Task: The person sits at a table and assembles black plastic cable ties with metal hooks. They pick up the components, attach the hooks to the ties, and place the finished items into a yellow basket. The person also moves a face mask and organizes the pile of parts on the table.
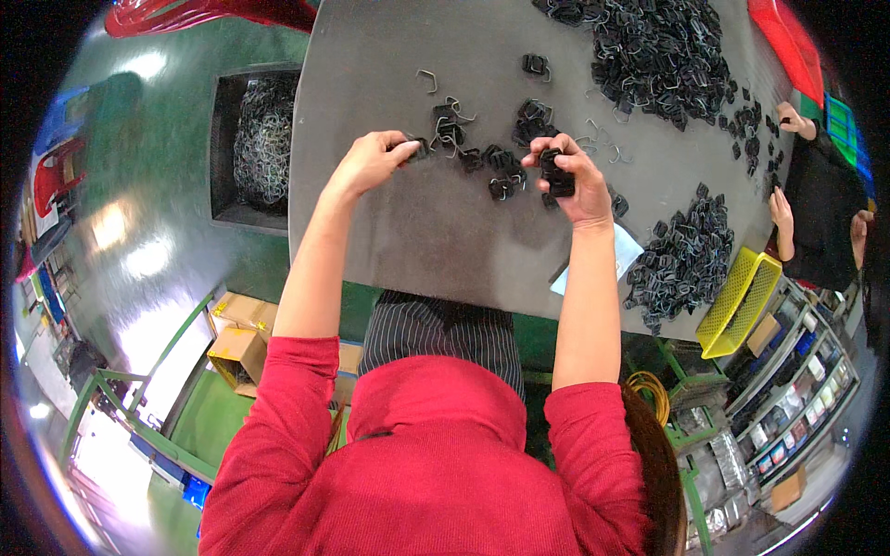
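My left hand [369, 163] is closed, thumb and fingers pinching a small black part [418, 149] just above the grey table [408, 241]. To its right, my right hand [582, 183] curls round a stack of black parts [558, 174], held against the palm by the fingers. Between the hands lie loose black clips [501, 167] with thin bent wires. A bare wire hook [427, 80] rests farther off, and more bent wires [603, 139] lie beyond my right hand. What exactly each black part is cannot be made out.
A big heap of black clips [658, 56] covers the far right. A smaller pile [681, 255] sits near a yellow basket [739, 301], beside a pale blue sheet [627, 250]. Left of the table stands a bin of metal wires [264, 139]. Another person's hands [783, 222] work at the right edge.
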The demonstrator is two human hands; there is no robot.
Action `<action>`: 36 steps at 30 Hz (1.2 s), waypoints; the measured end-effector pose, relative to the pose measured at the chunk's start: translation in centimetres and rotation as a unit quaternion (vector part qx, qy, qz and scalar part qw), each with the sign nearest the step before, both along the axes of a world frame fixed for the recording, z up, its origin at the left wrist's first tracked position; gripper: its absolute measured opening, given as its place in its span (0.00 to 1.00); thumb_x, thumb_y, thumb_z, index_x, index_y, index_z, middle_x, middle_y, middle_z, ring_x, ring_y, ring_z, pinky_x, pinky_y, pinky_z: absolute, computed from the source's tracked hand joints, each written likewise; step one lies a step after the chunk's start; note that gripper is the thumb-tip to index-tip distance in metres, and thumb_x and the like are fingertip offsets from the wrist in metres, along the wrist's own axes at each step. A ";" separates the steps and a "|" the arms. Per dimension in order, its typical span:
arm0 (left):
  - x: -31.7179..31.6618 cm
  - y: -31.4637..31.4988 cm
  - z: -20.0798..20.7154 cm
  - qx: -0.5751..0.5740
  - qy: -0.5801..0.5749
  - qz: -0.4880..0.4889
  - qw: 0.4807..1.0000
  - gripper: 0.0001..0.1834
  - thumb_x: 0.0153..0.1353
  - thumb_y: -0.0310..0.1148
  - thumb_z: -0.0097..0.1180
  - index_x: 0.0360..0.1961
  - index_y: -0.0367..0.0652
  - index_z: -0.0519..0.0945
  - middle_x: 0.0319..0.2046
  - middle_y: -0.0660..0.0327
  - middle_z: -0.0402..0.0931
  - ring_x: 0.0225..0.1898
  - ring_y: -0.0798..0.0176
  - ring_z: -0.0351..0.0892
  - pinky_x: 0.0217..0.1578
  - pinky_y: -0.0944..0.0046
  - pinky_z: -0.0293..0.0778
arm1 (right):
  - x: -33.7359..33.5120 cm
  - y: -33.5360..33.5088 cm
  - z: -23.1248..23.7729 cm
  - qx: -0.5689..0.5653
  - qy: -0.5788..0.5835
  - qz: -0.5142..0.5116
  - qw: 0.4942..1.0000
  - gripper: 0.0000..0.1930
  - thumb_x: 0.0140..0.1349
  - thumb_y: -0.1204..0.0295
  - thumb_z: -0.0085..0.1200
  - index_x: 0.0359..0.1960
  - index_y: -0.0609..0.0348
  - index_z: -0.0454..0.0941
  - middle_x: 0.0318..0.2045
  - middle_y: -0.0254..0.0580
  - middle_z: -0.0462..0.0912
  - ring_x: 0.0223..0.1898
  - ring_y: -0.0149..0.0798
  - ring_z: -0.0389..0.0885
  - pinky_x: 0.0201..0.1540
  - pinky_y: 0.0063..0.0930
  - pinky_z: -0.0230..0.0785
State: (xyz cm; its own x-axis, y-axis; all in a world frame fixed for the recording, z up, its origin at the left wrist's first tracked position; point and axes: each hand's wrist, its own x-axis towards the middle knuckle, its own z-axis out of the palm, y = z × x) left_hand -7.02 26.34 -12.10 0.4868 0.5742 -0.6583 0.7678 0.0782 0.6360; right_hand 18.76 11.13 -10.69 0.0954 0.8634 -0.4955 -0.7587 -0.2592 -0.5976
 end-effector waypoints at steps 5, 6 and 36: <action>-1.4 1.3 2.7 -0.245 -0.195 0.003 0.950 0.13 0.62 0.41 0.52 0.34 0.44 0.82 0.23 0.71 0.76 0.20 0.80 0.63 0.21 0.76 0.58 | -0.6 1.2 -0.8 -0.003 -0.023 0.034 0.999 0.08 0.51 0.71 0.56 0.31 0.53 0.70 0.33 0.36 0.76 0.31 0.29 0.76 0.23 0.19 0.63; -1.5 1.2 2.9 -0.236 -0.200 0.016 0.951 0.13 0.62 0.41 0.53 0.35 0.43 0.82 0.22 0.71 0.74 0.20 0.80 0.63 0.21 0.76 0.57 | -0.8 1.6 -0.9 -0.051 -0.090 0.076 0.992 0.06 0.55 0.74 0.54 0.32 0.51 0.70 0.30 0.32 0.73 0.28 0.26 0.71 0.21 0.15 0.58; -2.8 1.8 1.5 -0.290 -0.370 0.150 0.870 0.12 0.61 0.38 0.51 0.38 0.40 0.76 0.31 0.61 0.76 0.25 0.71 0.73 0.18 0.75 0.65 | -3.4 3.8 -2.0 -0.062 -0.753 0.405 0.516 0.22 0.44 0.64 0.66 0.40 0.53 0.70 0.39 0.47 0.75 0.41 0.48 0.78 0.39 0.40 0.73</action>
State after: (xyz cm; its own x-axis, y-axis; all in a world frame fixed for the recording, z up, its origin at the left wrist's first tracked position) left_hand -9.78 28.10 -10.60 0.7857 0.4251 -0.4494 0.0542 0.6763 0.7346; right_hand 15.36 14.91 -12.70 0.0861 0.8926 -0.4425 0.9273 -0.2341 -0.2919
